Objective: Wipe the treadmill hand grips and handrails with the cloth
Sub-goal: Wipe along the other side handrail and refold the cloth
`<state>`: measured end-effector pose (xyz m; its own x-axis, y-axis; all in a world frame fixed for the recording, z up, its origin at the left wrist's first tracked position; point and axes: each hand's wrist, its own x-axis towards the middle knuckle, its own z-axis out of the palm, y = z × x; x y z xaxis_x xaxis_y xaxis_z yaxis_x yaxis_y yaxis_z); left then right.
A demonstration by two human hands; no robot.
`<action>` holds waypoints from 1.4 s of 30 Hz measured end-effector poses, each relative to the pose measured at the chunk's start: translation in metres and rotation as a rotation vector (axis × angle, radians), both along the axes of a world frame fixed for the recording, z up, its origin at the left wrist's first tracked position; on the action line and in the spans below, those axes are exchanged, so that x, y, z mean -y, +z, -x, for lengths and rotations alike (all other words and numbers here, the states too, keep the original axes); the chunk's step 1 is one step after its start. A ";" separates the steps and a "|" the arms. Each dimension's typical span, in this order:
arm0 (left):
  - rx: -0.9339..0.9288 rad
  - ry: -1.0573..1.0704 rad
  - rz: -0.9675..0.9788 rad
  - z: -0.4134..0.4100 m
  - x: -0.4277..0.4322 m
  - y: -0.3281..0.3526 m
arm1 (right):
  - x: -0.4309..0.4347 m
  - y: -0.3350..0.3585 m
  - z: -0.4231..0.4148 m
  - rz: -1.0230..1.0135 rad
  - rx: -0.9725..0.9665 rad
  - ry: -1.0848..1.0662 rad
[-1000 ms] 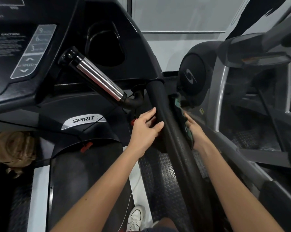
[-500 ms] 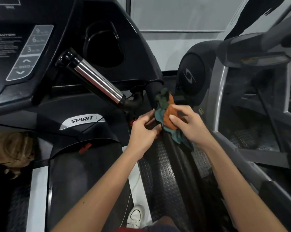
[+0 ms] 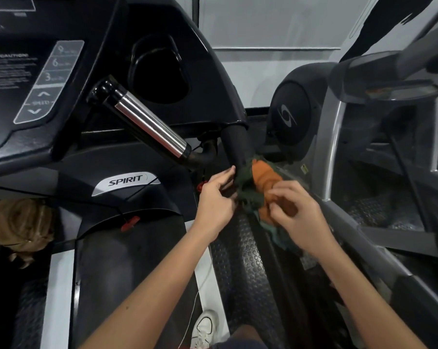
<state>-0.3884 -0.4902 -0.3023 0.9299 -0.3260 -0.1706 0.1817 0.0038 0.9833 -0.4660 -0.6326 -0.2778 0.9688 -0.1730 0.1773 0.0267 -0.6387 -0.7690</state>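
Note:
An orange and dark green cloth point(image 3: 259, 181) is bunched over the black right handrail point(image 3: 236, 144) of the treadmill, just below where the rail meets the console. My right hand point(image 3: 296, 215) grips the cloth from the right with curled fingers. My left hand point(image 3: 216, 197) is at the cloth's left edge, its fingers pinching the green part against the rail. The chrome hand grip point(image 3: 150, 127) juts out up and left of both hands, untouched.
The treadmill console point(image 3: 49, 79) with speed buttons fills the upper left, and a cup holder point(image 3: 157, 69) sits beside it. A second exercise machine point(image 3: 338, 137) stands close on the right. The belt point(image 3: 127, 273) and my white shoe point(image 3: 204, 328) are below.
My right hand brought the cloth from the rail's far side up over its top. Both hands now hold it bunched around the rail, slightly lower than half a second ago.

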 end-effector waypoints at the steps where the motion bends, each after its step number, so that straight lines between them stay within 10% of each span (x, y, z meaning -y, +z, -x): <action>1: -0.001 0.002 0.008 0.002 0.000 0.002 | 0.003 -0.002 -0.012 -0.070 0.004 -0.009; 7: -0.086 0.003 0.051 0.005 0.000 0.006 | 0.008 -0.020 -0.047 -0.776 -0.211 -0.261; 11: -0.099 -0.001 0.038 0.006 -0.001 0.005 | 0.005 -0.021 -0.015 -0.816 -0.314 -0.341; 24: 0.064 0.424 -0.031 0.009 -0.014 0.002 | -0.020 0.023 -0.057 0.467 -0.118 0.162; 30: 0.286 0.055 -0.160 0.019 -0.001 0.016 | 0.012 0.026 -0.016 -0.616 0.000 -0.015; 35: 0.416 -0.187 -0.502 0.006 0.015 0.026 | 0.034 0.004 0.000 -0.628 -0.019 -0.336; 42: 0.492 0.017 -0.336 0.045 -0.001 0.007 | 0.024 -0.016 0.007 -0.668 -0.081 -0.308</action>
<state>-0.4331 -0.4896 -0.2955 0.9305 -0.3131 0.1904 -0.2928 -0.3231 0.8999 -0.4734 -0.6567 -0.2934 0.8643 -0.4856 -0.1311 -0.1514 -0.0027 -0.9885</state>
